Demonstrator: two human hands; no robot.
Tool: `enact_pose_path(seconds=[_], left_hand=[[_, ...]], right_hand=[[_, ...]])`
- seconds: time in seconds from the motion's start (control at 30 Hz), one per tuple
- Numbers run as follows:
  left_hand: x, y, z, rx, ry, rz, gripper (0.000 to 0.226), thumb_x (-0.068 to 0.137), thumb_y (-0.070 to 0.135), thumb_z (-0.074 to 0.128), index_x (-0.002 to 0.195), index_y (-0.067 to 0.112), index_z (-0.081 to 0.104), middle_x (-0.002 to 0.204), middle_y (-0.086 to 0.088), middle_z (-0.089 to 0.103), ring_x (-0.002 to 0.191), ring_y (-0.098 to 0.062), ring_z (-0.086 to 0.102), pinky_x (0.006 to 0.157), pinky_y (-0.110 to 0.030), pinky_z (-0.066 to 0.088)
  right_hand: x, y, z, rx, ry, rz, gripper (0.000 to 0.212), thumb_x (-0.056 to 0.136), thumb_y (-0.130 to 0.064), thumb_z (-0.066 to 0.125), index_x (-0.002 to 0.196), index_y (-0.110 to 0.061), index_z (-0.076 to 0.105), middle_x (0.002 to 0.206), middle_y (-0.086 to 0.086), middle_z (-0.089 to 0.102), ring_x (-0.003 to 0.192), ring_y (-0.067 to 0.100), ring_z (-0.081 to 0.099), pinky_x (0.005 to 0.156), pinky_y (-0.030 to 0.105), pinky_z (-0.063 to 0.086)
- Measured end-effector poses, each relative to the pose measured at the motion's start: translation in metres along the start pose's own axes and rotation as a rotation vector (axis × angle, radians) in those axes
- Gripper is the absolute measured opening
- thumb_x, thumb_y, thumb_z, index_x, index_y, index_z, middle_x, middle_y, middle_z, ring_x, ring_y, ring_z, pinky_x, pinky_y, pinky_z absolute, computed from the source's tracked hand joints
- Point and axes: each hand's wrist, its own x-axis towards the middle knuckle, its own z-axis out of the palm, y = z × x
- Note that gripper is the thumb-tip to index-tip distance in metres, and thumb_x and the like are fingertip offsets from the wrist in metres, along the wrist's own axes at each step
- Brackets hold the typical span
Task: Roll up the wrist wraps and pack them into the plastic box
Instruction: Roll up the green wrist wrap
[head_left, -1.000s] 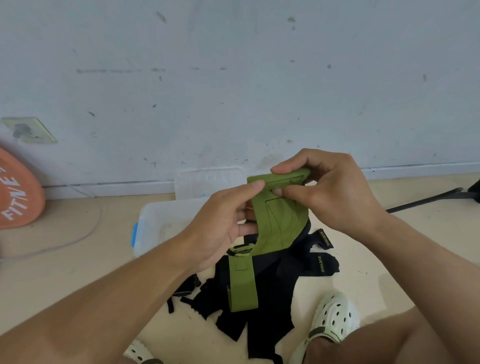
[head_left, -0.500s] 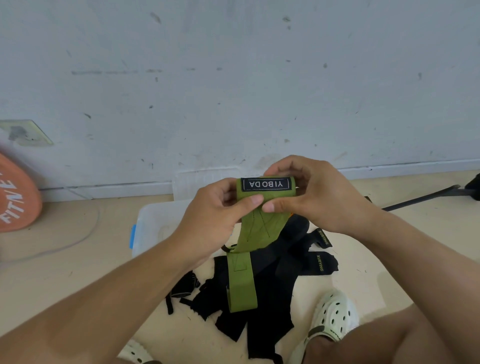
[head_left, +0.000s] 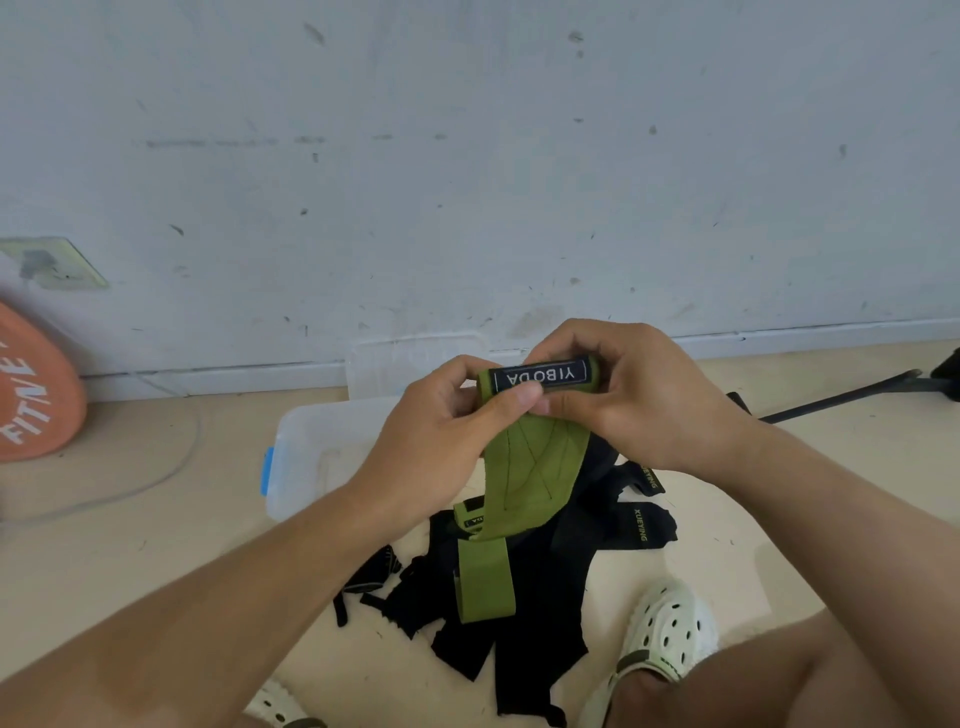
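Your left hand (head_left: 436, 441) and right hand (head_left: 628, 400) both pinch the rolled top end of the green wrist wrap (head_left: 535, 462), fingers clenched on the roll from either side so it stays tight and square. The black label faces you, so the roll is only just started; the tail hangs down over the black wraps (head_left: 524, 613) heaped on the floor. You hold it up in the air, probably so the tail feeds freely. The plastic box (head_left: 311, 447) sits open just behind, lid against the wall.

Bare forearms, perforated white clogs (head_left: 667, 636)
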Motion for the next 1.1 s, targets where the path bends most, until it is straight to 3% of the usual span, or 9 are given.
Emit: enact_pose_path(seconds=[0.1, 0.23, 0.4, 0.47, 0.6, 0.73, 0.9, 1.03, 1.1], left_hand=[[0.001, 0.002, 0.001, -0.106, -0.004, -0.088, 0.057, 0.074, 0.063, 0.068, 0.103, 0.014, 0.072, 0.097, -0.002, 0.08, 0.093, -0.022, 0.078, 0.097, -0.051, 0.058], [0.003, 0.003, 0.0, -0.202, 0.029, -0.111, 0.045, 0.075, 0.043, 0.074, 0.11, 0.014, 0.071, 0.097, -0.007, 0.08, 0.093, -0.021, 0.078, 0.097, -0.049, 0.059], [0.005, 0.004, -0.005, -0.188, 0.088, -0.029, 0.044, 0.07, 0.038, 0.077, 0.109, 0.02, 0.07, 0.096, -0.002, 0.081, 0.092, -0.019, 0.078, 0.092, -0.043, 0.06], [0.004, 0.003, -0.006, -0.174, 0.091, 0.003, 0.045, 0.069, 0.036, 0.078, 0.11, 0.021, 0.069, 0.097, -0.002, 0.081, 0.092, -0.018, 0.078, 0.086, -0.036, 0.061], [0.005, 0.0, -0.007, -0.169, 0.091, 0.023, 0.042, 0.07, 0.028, 0.081, 0.11, 0.02, 0.07, 0.1, -0.001, 0.08, 0.095, -0.016, 0.077, 0.083, -0.029, 0.06], [0.006, -0.004, -0.008, -0.127, 0.071, 0.014, 0.031, 0.083, 0.013, 0.082, 0.112, 0.019, 0.073, 0.103, 0.0, 0.08, 0.099, -0.014, 0.076, 0.092, -0.032, 0.059], [0.007, -0.003, -0.008, -0.091, 0.081, 0.014, 0.029, 0.083, 0.02, 0.081, 0.111, 0.018, 0.075, 0.102, -0.001, 0.08, 0.099, -0.018, 0.077, 0.098, -0.044, 0.058], [0.005, 0.001, -0.005, -0.209, 0.042, -0.066, 0.042, 0.077, 0.037, 0.077, 0.114, 0.016, 0.073, 0.108, -0.004, 0.079, 0.102, -0.025, 0.077, 0.096, -0.053, 0.058], [0.004, 0.005, -0.003, -0.302, -0.027, -0.148, 0.051, 0.083, 0.046, 0.069, 0.122, 0.014, 0.071, 0.114, -0.006, 0.078, 0.105, -0.025, 0.076, 0.093, -0.049, 0.059]], right_hand=[[-0.001, 0.004, 0.006, 0.064, 0.05, -0.022, 0.021, 0.083, -0.009, 0.084, 0.087, -0.025, 0.072, 0.084, -0.005, 0.075, 0.076, 0.016, 0.068, 0.072, 0.028, 0.054], [0.0, 0.004, 0.008, 0.142, 0.053, -0.005, 0.029, 0.082, -0.001, 0.083, 0.093, -0.026, 0.076, 0.091, -0.002, 0.077, 0.09, 0.019, 0.073, 0.086, 0.042, 0.061], [0.002, 0.003, -0.002, 0.296, -0.076, 0.129, 0.049, 0.077, -0.02, 0.087, 0.122, -0.026, 0.069, 0.11, 0.004, 0.076, 0.102, 0.032, 0.072, 0.093, 0.045, 0.06], [0.003, 0.003, -0.002, 0.332, -0.105, 0.159, 0.049, 0.077, -0.028, 0.084, 0.123, -0.025, 0.069, 0.109, 0.006, 0.077, 0.103, 0.03, 0.073, 0.095, 0.042, 0.06], [0.004, 0.002, -0.002, 0.376, -0.137, 0.169, 0.035, 0.085, -0.012, 0.08, 0.118, -0.015, 0.071, 0.105, 0.004, 0.079, 0.099, 0.018, 0.076, 0.085, 0.025, 0.059], [0.004, 0.005, 0.001, 0.351, -0.096, 0.17, 0.033, 0.081, -0.004, 0.083, 0.112, -0.014, 0.074, 0.099, 0.006, 0.08, 0.095, 0.024, 0.077, 0.081, 0.029, 0.061], [0.002, 0.007, 0.006, 0.276, 0.002, 0.126, 0.03, 0.079, -0.011, 0.087, 0.106, -0.019, 0.076, 0.099, 0.009, 0.079, 0.094, 0.04, 0.074, 0.092, 0.055, 0.059], [0.002, 0.004, 0.008, 0.295, 0.073, 0.112, 0.029, 0.081, -0.011, 0.086, 0.106, -0.022, 0.076, 0.103, 0.003, 0.078, 0.087, 0.032, 0.078, 0.084, 0.051, 0.063], [0.001, 0.002, 0.009, 0.311, 0.102, 0.086, 0.028, 0.082, -0.004, 0.084, 0.103, -0.019, 0.073, 0.103, 0.007, 0.075, 0.083, 0.032, 0.078, 0.078, 0.048, 0.064]])
